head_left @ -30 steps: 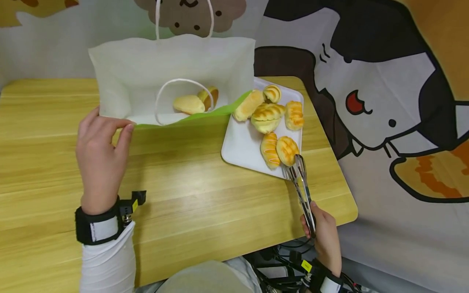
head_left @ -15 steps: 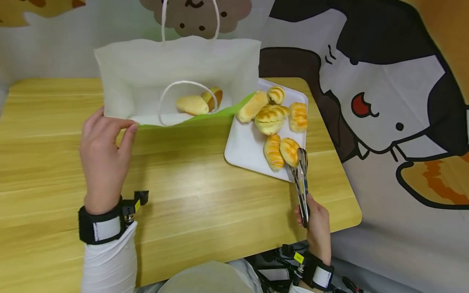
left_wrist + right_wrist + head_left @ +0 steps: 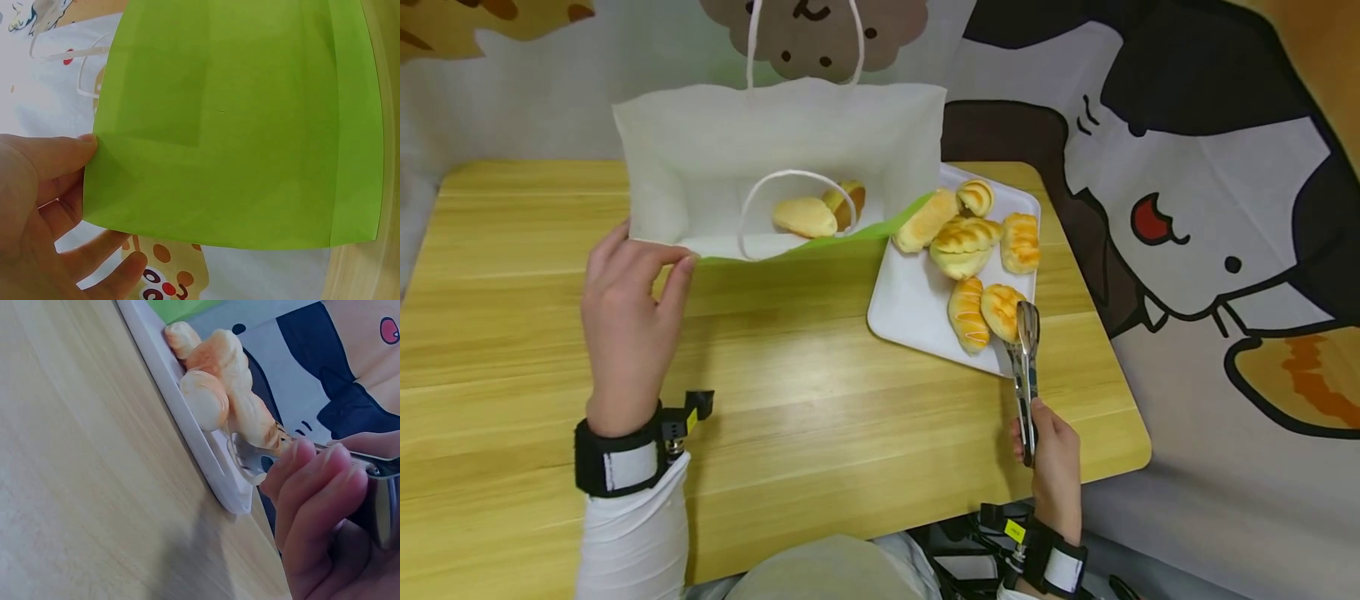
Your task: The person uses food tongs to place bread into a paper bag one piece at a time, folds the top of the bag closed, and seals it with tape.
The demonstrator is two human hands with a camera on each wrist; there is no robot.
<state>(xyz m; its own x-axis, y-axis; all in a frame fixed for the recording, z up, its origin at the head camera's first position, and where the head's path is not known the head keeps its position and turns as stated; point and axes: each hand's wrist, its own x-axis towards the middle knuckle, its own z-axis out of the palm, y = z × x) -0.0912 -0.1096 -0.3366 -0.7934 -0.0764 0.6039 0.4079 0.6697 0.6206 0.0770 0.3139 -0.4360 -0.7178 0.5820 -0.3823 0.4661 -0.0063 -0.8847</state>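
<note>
My left hand (image 3: 632, 325) pinches the near rim of a paper bag (image 3: 700, 125), white inside and green outside, between thumb and fingers. Its green side (image 3: 237, 125) fills most of the left wrist view. Inside the bag lie a pale bread roll (image 3: 803, 217) and a browner one behind the handle. My right hand (image 3: 1056, 458) grips metal tongs (image 3: 1026, 408), whose tips are right at a round bun (image 3: 1002, 308) near the tray's front right corner. Beside that bun lies a striped roll (image 3: 968, 315). The tongs' tips (image 3: 253, 456) overlap bread in the right wrist view.
The white tray (image 3: 902, 308) also bears a long roll (image 3: 927, 221), a split bun (image 3: 964, 248) and other small breads. Part of it is hidden behind the bag. The wooden table (image 3: 790, 417) ends at a cartoon-printed cloth (image 3: 1195, 225) on the right and back.
The head view has shifted, so the scene slides right. My right hand has moved a little left relative to the tray, and the tongs' arms stand closer together. My left hand keeps its pinch.
</note>
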